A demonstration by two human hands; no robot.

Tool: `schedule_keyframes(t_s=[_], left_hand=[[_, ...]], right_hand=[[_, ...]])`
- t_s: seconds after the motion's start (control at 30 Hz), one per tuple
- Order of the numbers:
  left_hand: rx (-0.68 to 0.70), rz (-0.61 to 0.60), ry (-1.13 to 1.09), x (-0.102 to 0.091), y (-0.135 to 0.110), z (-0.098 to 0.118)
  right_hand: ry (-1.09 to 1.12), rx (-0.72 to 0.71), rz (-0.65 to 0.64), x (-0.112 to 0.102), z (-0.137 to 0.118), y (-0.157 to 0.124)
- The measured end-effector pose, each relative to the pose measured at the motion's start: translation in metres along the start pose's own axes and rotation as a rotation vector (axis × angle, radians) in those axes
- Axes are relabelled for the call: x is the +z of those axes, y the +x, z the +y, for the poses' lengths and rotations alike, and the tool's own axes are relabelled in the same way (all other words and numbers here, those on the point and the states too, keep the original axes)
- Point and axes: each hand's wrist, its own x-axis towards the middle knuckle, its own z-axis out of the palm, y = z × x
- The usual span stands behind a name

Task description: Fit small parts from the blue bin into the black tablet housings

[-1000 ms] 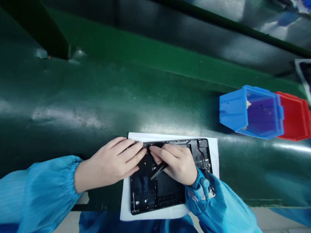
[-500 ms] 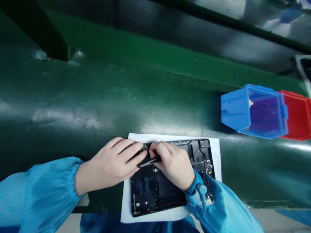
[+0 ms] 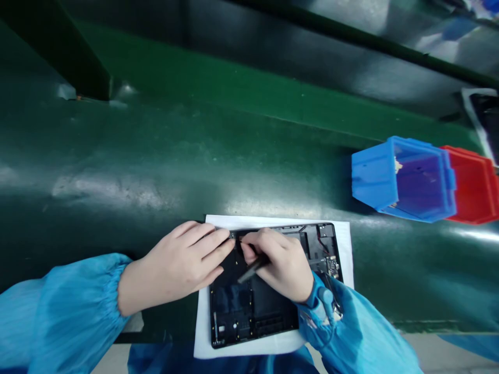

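An opened black tablet housing (image 3: 273, 311) lies inside-up on a white sheet (image 3: 202, 332). Circuit boards and a red-black wire show at its right end. Across its upper left corner rests my left hand (image 3: 187, 259), fingers stretched out, tips touching the top edge; nothing shows in its grip. My right hand (image 3: 283, 262) is closed around dark tweezers (image 3: 251, 270), whose one end points down-left over the housing. Its thumb and index finger are pinched near the top edge, close to the left fingertips. Whatever lies between those fingertips is hidden.
On the green bench (image 3: 175, 156), a blue bin (image 3: 374, 176) stands to the right with a red bin (image 3: 473, 182) beside it. A dark post (image 3: 78, 52) rises at the back left. A white-edged dark item (image 3: 481, 124) sits at the far right.
The tweezers have swung in my right hand, their visible end now lower and away from the left fingers. My right fingertips stay at the top edge; my left hand barely moved.
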Motion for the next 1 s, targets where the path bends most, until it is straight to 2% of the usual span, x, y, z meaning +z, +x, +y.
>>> schedule_keyframes(t_s=[0.13, 0.23, 0.37, 0.53, 0.63, 0.73, 0.83, 0.9, 1.0], left_hand=[[0.000, 0.011, 0.003, 0.001, 0.002, 0.000], [0.003, 0.025, 0.000, 0.002, 0.003, -0.002], [-0.015, 0.045, 0.034, 0.002, 0.001, -0.002], [-0.047, 0.039, 0.061, 0.003, 0.000, -0.004], [-0.100, 0.048, 0.000, 0.005, 0.011, -0.013], [-0.184, 0.066, -0.013, 0.008, 0.034, -0.023], [-0.148, 0.044, -0.027, 0.009, 0.059, -0.027], [-0.090, -0.030, -0.074, 0.009, 0.069, -0.023], [-0.096, -0.128, -0.092, 0.007, 0.073, -0.007]], right_hand=[[0.165, 0.015, 0.201, -0.013, 0.001, 0.000], [0.166, 0.023, 0.285, -0.017, 0.003, 0.000], [0.159, -0.042, 0.371, -0.023, 0.003, -0.003], [0.092, -0.109, 0.535, -0.057, -0.009, -0.034], [0.023, -0.088, 0.627, -0.077, -0.008, -0.062], [-0.011, -0.072, 0.672, -0.087, 0.005, -0.080], [-0.030, -0.080, 0.679, -0.093, 0.023, -0.088], [-0.066, -0.097, 0.649, -0.098, 0.035, -0.091], [-0.152, -0.153, 0.579, -0.108, 0.053, -0.097]])
